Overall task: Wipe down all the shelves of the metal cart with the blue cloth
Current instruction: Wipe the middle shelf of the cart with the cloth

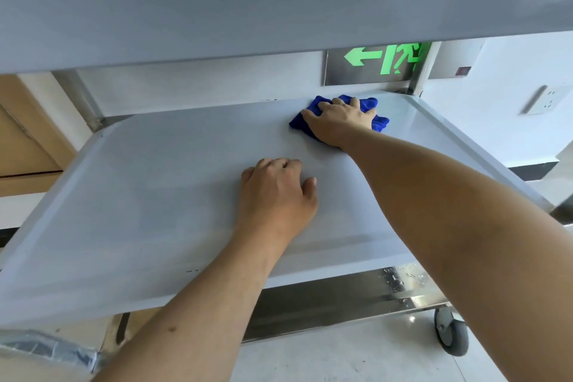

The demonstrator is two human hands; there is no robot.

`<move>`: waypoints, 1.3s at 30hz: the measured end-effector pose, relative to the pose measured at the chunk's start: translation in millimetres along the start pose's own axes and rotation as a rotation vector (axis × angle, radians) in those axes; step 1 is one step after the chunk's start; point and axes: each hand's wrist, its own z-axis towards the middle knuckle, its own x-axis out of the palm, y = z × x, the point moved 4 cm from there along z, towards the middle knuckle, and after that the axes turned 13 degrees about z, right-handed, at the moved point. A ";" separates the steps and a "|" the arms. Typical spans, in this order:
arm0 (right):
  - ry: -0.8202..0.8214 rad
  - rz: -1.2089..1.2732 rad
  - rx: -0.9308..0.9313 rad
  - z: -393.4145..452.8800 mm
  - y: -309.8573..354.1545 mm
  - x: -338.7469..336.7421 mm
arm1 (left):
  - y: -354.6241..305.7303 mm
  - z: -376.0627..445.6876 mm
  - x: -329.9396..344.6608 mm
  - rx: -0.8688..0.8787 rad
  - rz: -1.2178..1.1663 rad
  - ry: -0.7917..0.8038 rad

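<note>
I look into the metal cart's middle shelf (148, 195), a pale grey tray with a raised rim. The bunched blue cloth (376, 122) lies at its far right corner. My right hand (339, 122) presses flat on the cloth, fingers spread over it and pointing toward the back rim. Resting on the bare shelf near the middle is my left hand (277, 195), fingers loosely curled, holding nothing. The top shelf (248, 9) hangs close overhead and fills the upper part of the view. Below the front edge, part of the shiny bottom shelf (400, 282) shows water drops.
A grey caster wheel (451, 333) stands on the floor at the lower right. Behind the cart, a green exit sign (384, 60) and a wall socket (545, 101) are on the white wall. Wooden cabinetry (21, 139) stands to the left. The cart's upright posts rise at the back corners.
</note>
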 end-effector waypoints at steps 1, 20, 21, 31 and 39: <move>-0.003 -0.001 -0.004 -6.4 -2.4 -0.5 | -0.3 0.3 -0.3 0.003 0.001 0.000; 0.065 0.043 -0.093 -174.1 -63.8 -24.4 | -9.5 3.3 -9.8 -0.108 0.088 0.165; 0.072 0.047 -0.093 -183.0 -68.9 -26.6 | -16.4 4.6 -12.2 -0.135 0.120 0.199; 0.003 0.033 0.033 -226.1 -136.5 -52.6 | -117.3 14.7 -5.4 0.062 -0.138 0.291; -0.032 -0.033 0.150 -191.9 -163.6 -61.1 | -114.7 8.9 17.8 0.198 -0.031 0.159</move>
